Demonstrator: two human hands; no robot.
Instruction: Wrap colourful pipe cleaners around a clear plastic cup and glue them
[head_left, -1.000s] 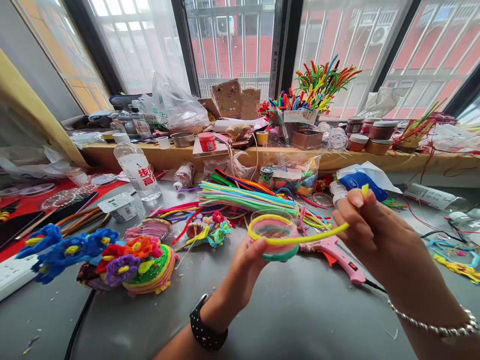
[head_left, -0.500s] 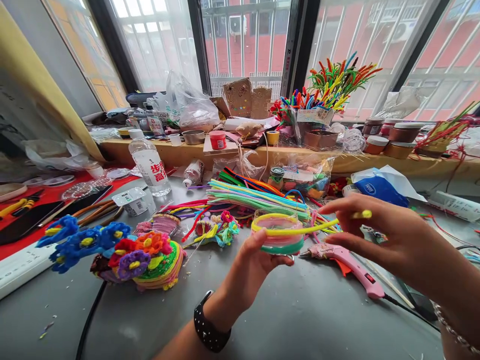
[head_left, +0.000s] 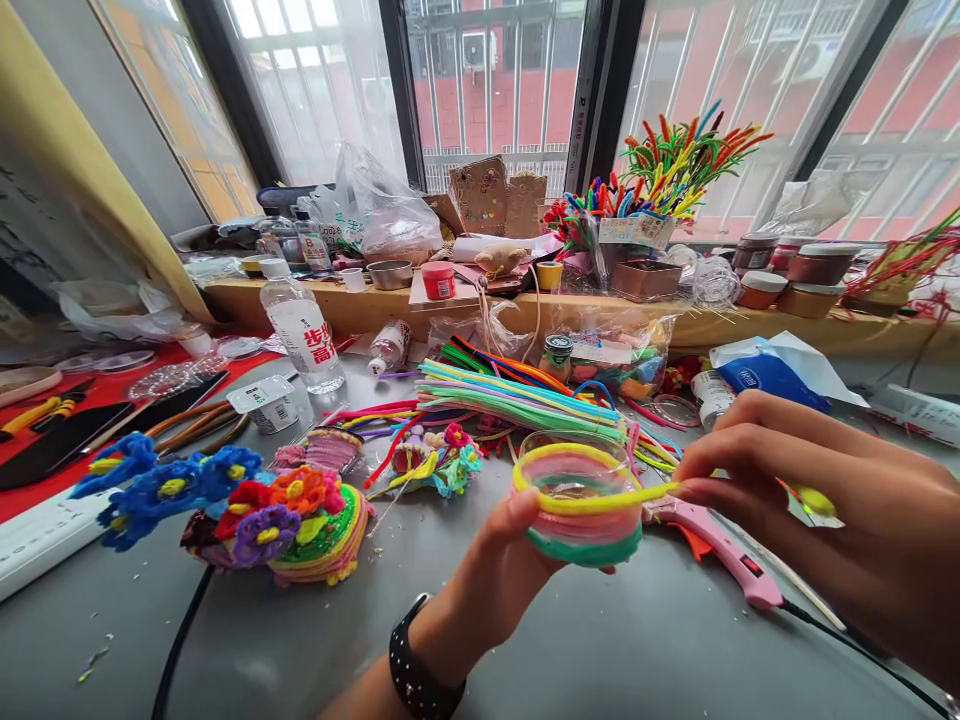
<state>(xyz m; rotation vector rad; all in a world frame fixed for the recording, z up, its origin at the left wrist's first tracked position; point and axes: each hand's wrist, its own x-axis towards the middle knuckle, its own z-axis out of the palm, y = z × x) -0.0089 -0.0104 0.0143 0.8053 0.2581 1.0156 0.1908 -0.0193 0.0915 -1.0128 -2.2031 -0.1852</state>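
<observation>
My left hand point(head_left: 499, 560) grips a small clear cup point(head_left: 577, 540) from the left and below, the thumb pressed on its side. Pink and green bands circle the cup's wall. A yellow pipe cleaner point(head_left: 592, 500) loops around the cup near the rim, and its loose end runs out to the right. Thumb and fingers of my right hand point(head_left: 795, 490) pinch that end, with the yellow tip showing beyond the fingers. Behind the cup lies a bundle of pastel pipe cleaners point(head_left: 510, 400). A pink glue gun point(head_left: 720, 545) rests on the table, partly behind my right hand.
Fuzzy flowers point(head_left: 289, 510) and a striped round piece point(head_left: 330, 550) stand at left. Behind them are a plastic bottle point(head_left: 304, 335) and a yogurt cup point(head_left: 266, 405). A blue tissue pack point(head_left: 765, 375) lies at right. Jars and a pot of pipe cleaners point(head_left: 645, 225) line the sill.
My right hand has closed on the yellow pipe cleaner's loose end, where its fingers were apart before. The cup has come slightly lower, nearer and to the right, its opening tipped more toward me.
</observation>
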